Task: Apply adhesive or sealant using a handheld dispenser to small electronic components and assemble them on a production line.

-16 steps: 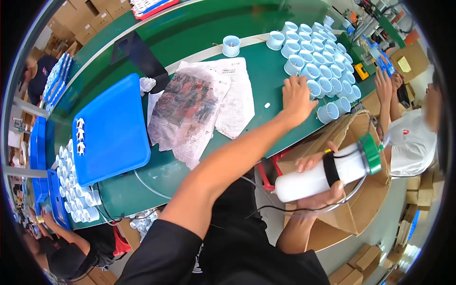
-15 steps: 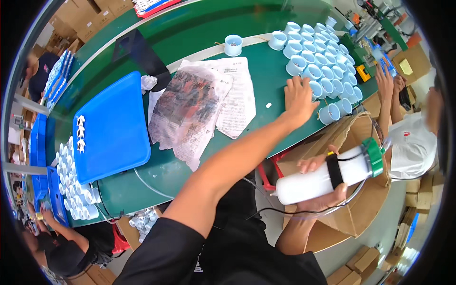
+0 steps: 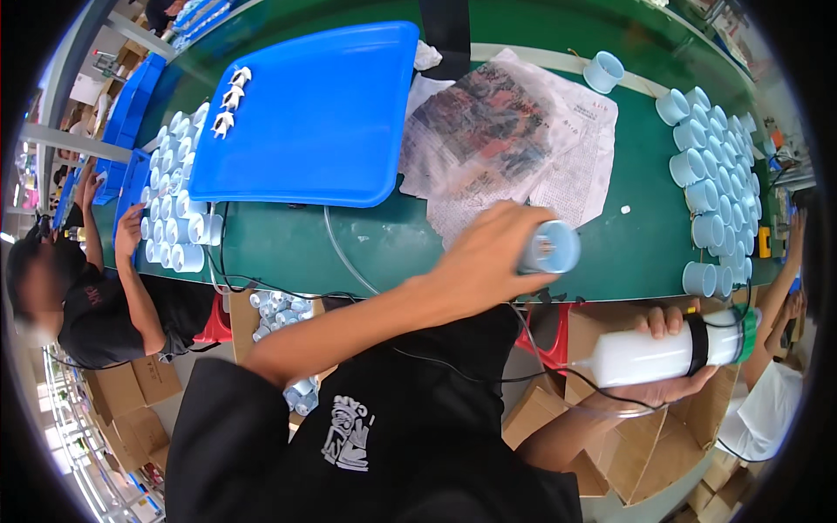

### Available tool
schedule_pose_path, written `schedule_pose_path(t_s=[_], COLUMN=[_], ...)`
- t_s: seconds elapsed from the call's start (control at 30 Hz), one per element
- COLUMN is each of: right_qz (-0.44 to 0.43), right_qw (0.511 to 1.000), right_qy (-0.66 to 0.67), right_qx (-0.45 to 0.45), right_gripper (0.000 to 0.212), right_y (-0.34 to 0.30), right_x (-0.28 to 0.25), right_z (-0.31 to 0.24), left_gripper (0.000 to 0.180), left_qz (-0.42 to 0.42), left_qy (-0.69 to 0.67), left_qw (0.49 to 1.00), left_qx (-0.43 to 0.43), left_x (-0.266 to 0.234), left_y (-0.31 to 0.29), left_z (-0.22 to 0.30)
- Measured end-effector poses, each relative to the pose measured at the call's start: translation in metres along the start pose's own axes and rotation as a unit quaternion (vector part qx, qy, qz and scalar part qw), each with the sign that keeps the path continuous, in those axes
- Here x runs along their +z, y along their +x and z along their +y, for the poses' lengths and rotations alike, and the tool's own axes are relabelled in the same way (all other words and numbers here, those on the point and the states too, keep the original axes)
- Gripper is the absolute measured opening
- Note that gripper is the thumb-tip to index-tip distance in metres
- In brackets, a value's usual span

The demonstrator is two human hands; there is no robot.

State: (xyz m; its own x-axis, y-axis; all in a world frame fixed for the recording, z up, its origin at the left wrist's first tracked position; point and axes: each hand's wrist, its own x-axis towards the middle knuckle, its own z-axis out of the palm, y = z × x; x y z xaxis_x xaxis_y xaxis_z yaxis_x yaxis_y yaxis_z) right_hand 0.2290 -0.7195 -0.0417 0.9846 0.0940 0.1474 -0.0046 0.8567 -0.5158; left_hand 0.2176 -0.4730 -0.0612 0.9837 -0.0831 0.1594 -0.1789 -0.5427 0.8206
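**Cup in one hand, squeeze bottle in the other**

The left hand [image 3: 488, 257] is closed around a pale blue plastic cup [image 3: 551, 247], holding it on its side above the near edge of the green desk [image 3: 384, 244], with the open mouth turned toward the person's right. The right hand [image 3: 667, 388] is wrapped from beneath around a white squeeze bottle [image 3: 667, 353] that lies nearly level, below the desk edge and over open cardboard boxes [image 3: 663, 453]. The bottle has a black band and a green end on its right, and its thin nozzle points left, toward the cup but well apart from it.

On the desk, just beyond the cup, lies a spread of crumpled newspaper [image 3: 514, 139]. To the left of that sits a large blue tray [image 3: 323, 113] with a few small white pieces [image 3: 228, 100] in its far-left corner. A crowd of matching pale blue cups [image 3: 715, 187] stands along the right side of the desk, and another cluster [image 3: 174, 200] stands left of the tray. A thin cable [image 3: 261, 283] trails along the near desk edge.

At the left, another person in a dark shirt [image 3: 96, 305] reaches a hand toward the left cluster of cups.
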Motion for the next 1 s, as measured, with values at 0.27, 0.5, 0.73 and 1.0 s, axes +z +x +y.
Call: schedule_pose_path(t_s=[0.27, 0.5, 0.73, 1.0], right_qz=[-0.133, -0.085, -0.1, -0.086], right_qw=[0.991, 0.988, 0.978, 0.983], right_qy=[-0.022, -0.11, -0.163, -0.15], right_qx=[-0.009, -0.063, -0.079, -0.057], right_gripper=[0.091, 0.092, 0.084, 0.083], right_y=[0.039, 0.049, 0.052, 0.052], right_x=[0.046, 0.052, 0.047, 0.036], right_z=[0.064, 0.122, 0.127, 0.13], left_gripper=[0.065, 0.063, 0.061, 0.063], left_qz=[0.116, 0.109, 0.119, 0.12], left_qy=[0.044, 0.01, -0.007, -0.004], left_qw=[0.992, 0.994, 0.992, 0.992], left_qx=[-0.025, -0.017, -0.032, -0.029], left_x=[0.0, -0.005, -0.003, -0.002], left_y=[-0.056, -0.054, -0.055, -0.055], left_z=[-0.035, -0.04, -0.043, -0.042])
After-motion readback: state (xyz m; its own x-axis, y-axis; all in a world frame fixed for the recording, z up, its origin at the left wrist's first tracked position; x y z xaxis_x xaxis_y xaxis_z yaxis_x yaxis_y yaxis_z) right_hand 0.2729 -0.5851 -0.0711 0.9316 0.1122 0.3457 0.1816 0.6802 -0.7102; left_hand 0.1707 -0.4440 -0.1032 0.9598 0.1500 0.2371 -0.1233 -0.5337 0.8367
